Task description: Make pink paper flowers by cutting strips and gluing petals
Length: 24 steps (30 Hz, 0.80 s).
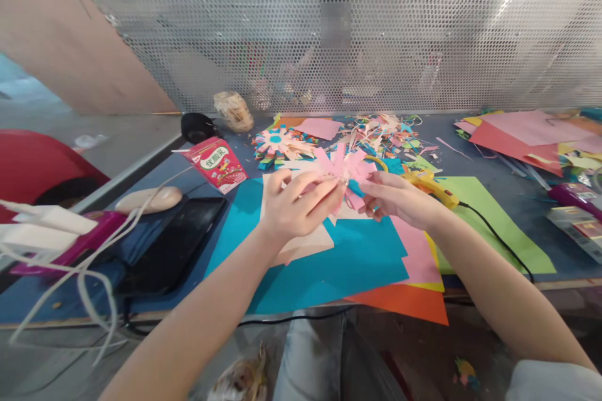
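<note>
A pink paper flower with spread strips is held between my two hands above stacked paper. My left hand has its fingers closed on the flower's left side. My right hand grips the flower's right side, beside a small blue piece at its middle. Both thumbs are partly hidden. Beneath lie blue sheets and pale pink paper. Just past my right hand is a yellow glue gun with a black cord.
Cut paper scraps and a finished-looking flower lie at the back. A red carton, a black phone and white cables are at left. Coloured sheets lie at right, before a perforated metal panel.
</note>
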{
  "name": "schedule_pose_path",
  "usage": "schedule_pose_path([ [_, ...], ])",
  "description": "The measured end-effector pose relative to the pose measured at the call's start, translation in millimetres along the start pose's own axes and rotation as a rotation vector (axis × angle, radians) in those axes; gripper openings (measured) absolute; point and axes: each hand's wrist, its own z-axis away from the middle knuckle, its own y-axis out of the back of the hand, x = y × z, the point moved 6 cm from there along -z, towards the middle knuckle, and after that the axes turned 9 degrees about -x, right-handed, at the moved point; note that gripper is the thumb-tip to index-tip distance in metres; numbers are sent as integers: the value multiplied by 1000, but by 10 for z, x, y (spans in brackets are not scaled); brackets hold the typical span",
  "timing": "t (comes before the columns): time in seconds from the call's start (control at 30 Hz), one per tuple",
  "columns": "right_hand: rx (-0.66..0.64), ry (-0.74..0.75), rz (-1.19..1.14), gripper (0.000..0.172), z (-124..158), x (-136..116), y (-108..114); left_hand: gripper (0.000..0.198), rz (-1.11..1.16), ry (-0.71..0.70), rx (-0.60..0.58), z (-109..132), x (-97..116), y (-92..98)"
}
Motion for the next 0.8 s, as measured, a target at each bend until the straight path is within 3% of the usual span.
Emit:
schedule_pose_path([
  [0.3, -82, 49, -204, 43, -72, 24, -68, 33, 120, 24, -29, 39, -11, -23],
  [0.67, -105, 70, -153, 44, -76, 15, -48, 34, 207, 55, -61, 67, -6, -75],
  [0.8, -126, 74, -155, 44, -81, 11, -62, 31, 118, 27, -52, 54, 16, -54],
])
